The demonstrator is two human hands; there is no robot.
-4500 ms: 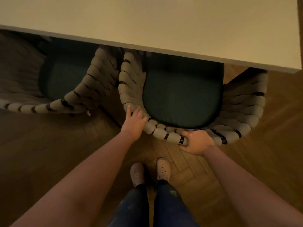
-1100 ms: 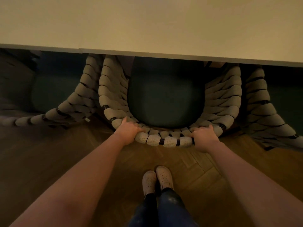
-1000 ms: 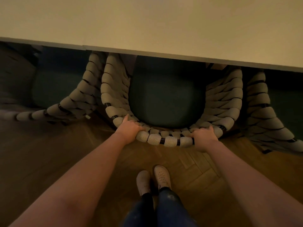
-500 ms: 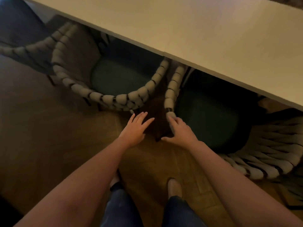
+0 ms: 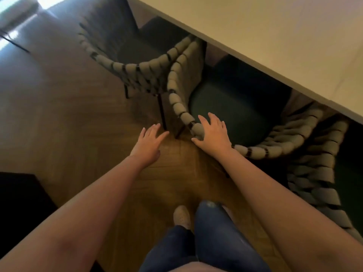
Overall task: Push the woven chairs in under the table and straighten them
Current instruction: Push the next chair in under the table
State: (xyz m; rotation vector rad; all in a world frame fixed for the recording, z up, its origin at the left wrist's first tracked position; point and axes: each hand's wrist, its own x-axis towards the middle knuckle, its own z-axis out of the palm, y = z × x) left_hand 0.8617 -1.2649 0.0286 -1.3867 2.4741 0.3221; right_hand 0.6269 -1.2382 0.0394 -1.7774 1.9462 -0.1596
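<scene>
Three woven chairs with thick pale rope backs stand along the white table (image 5: 275, 36). The middle chair (image 5: 176, 103) has its dark green cushion (image 5: 225, 107) partly under the tabletop. The left chair (image 5: 137, 67) sits angled beside it, their rims almost touching. A third chair (image 5: 314, 183) is at the right edge. My right hand (image 5: 213, 134) lies with spread fingers over the left corner of the middle chair's back rim. My left hand (image 5: 149, 142) hovers open above the floor, just short of the gap between the left and middle chairs.
Thin dark chair legs (image 5: 162, 112) stand in the gap ahead of my left hand. A black block (image 5: 19, 197) fills the lower left. The floor is herringbone wood (image 5: 78, 124). My legs and one pale shoe (image 5: 181, 216) are below.
Both hands let go of the middle chair's back rim and moved left. The view swung left with them. My right hand now rests on the rim's left corner; my left hand is off the chair.
</scene>
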